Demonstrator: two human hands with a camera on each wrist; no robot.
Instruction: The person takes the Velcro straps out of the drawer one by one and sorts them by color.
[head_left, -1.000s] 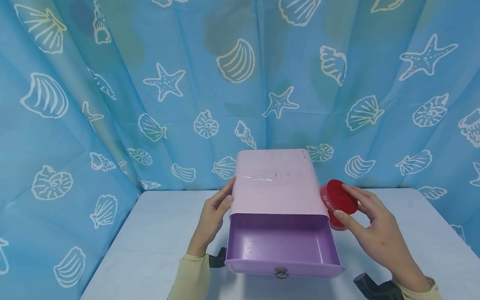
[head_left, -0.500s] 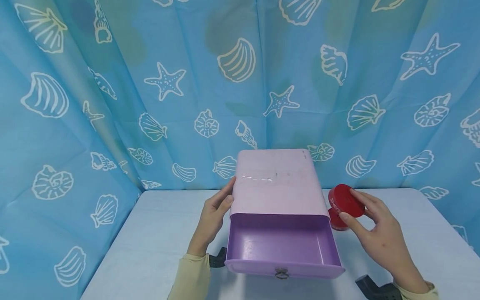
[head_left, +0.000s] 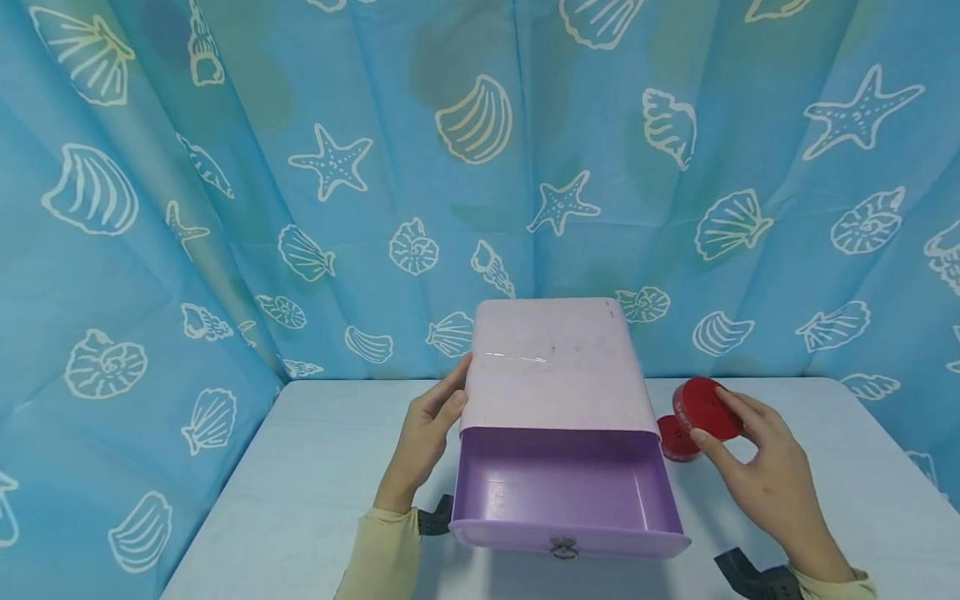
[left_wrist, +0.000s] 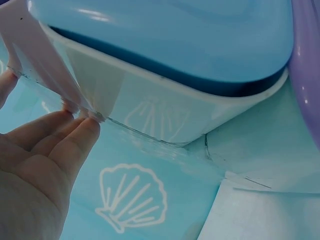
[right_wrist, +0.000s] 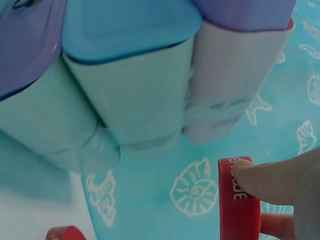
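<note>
My right hand (head_left: 772,479) pinches a thick round red disc (head_left: 707,408) between thumb and fingers, tilted above the table. White lettering runs along the disc's edge, plain in the right wrist view. A second red disc (head_left: 677,442) lies on the table beside the drawer cabinet (head_left: 558,362), partly behind the held one. The cabinet has a pale pink shell, and its top purple drawer (head_left: 555,492) is pulled out with nothing in it. Against the cabinet's left side rests my left hand (head_left: 423,437), fingers extended; in the left wrist view the fingertips (left_wrist: 90,125) touch the shell.
Below the open drawer, the cabinet has a blue drawer (right_wrist: 130,30) and another purple drawer (right_wrist: 245,12). A metal ring pull (head_left: 563,547) hangs on the top drawer's front. A blue shell-print curtain (head_left: 390,208) stands behind the pale table (head_left: 322,467).
My right hand has moved the red disc right and slightly down, away from the cabinet's side, exposing more of the second disc. The left hand and the cabinet have stayed put.
</note>
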